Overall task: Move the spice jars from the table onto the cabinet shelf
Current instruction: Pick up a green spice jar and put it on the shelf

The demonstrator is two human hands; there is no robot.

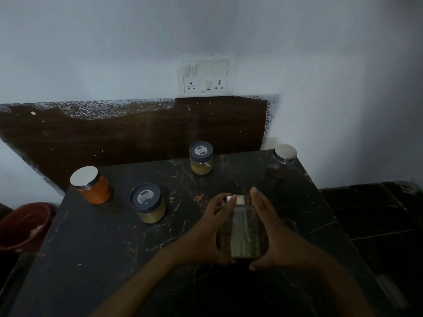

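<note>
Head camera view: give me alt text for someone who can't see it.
The left hand and right hand clasp a steel-lidded spice jar at a black marble table. Four more jars stand behind, under a wall socket.

The table is polished black stone, pale-veined. The near jar, the orange jar and the far right jar are clear-walled under shiny metal lids. The left yellow jar and far yellow jar have matt dark lids. The wall panel is dull wood grain.

Black white-veined marble table, orange jar, red bucket, white switchboard
</note>
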